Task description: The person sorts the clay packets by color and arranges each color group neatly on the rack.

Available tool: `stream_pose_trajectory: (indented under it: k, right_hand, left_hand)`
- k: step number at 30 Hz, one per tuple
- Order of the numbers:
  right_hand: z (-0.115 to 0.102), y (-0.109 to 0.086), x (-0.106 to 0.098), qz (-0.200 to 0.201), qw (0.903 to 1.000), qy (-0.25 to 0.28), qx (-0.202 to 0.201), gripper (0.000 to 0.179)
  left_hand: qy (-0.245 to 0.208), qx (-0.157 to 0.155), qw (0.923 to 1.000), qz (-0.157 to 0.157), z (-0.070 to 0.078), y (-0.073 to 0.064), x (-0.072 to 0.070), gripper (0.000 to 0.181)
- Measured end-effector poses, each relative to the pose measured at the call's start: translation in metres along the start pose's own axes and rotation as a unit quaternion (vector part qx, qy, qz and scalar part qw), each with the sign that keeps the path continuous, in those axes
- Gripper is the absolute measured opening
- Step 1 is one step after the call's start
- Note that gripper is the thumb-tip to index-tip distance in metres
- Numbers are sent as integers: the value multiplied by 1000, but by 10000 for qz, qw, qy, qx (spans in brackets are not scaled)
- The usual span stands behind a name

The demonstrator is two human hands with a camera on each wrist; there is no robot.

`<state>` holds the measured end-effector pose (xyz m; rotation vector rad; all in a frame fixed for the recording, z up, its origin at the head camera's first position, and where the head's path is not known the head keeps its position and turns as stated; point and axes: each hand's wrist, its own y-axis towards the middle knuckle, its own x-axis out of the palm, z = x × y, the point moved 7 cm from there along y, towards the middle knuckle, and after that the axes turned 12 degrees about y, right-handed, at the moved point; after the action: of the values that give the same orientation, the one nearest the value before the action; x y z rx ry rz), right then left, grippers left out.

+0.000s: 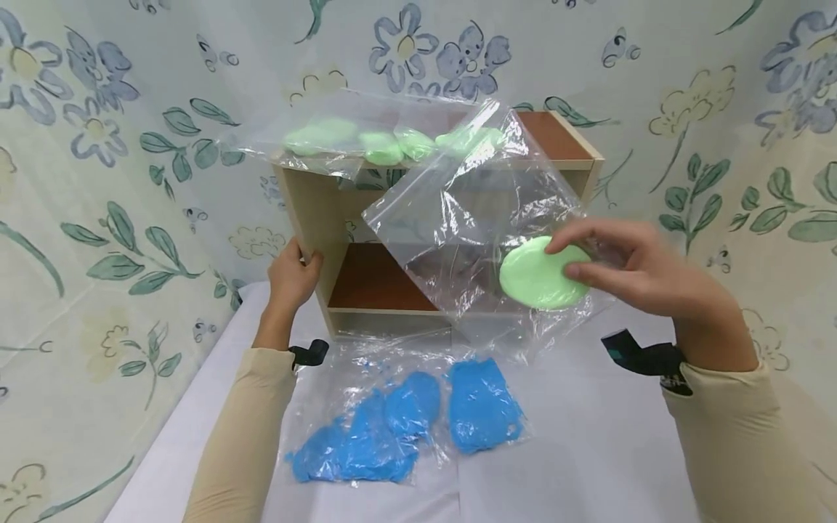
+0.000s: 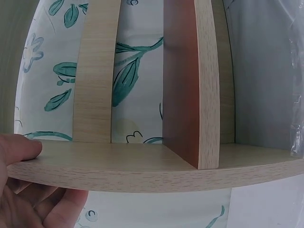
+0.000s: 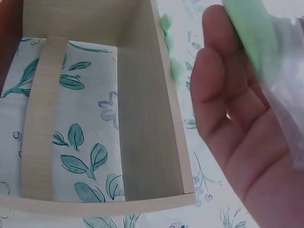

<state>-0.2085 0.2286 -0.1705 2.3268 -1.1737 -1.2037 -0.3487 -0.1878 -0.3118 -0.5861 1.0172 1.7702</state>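
Pale-green disc [image 1: 531, 276], inside a clear plastic bag [image 1: 451, 232], hangs in front of the wooden shelf unit [image 1: 360, 283], pinched between the thumb and fingers of our right hand [image 1: 650, 269]. Our left hand [image 1: 292, 277] clamps the unit's side panel between thumb and fingers. More green pieces [image 1: 381, 148] lie bagged on its top. White cloth [image 1: 575, 443] covers the surface, where we see bagged blue pieces [image 1: 482, 407]; a leaf-and-flower-patterned backdrop [image 1: 131, 247] rises behind and at both sides.

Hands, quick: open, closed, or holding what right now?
Left hand: closed, gripping the shelf side panel.
Right hand: closed, pinching a clear plastic bag with a light-green disc.
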Motion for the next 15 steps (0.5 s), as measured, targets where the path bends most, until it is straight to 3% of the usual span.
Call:
stream_pose_trajectory:
  k: [5, 8, 11, 13, 15]
  right_hand:
    - [6, 14, -37, 670, 9953, 48, 693, 38]
    - [11, 24, -57, 975, 9874, 1055, 657, 35]
    - [20, 33, -74, 1300, 9666, 2127, 603, 33]
    - [28, 38, -86, 1658, 9570, 2190, 935, 32]
    - [39, 43, -97, 2049, 9498, 1744, 1599, 31]
  left_hand:
    - [17, 68, 10000, 47, -1, -1, 1, 48]
    - [42, 65, 9999, 65, -1, -1, 1, 47]
    - [32, 58, 10000, 10, -1, 0, 2, 48]
    - [16, 72, 10000, -32, 1, 0, 2, 48]
    - [6, 65, 10000, -20, 1, 1, 2, 49]
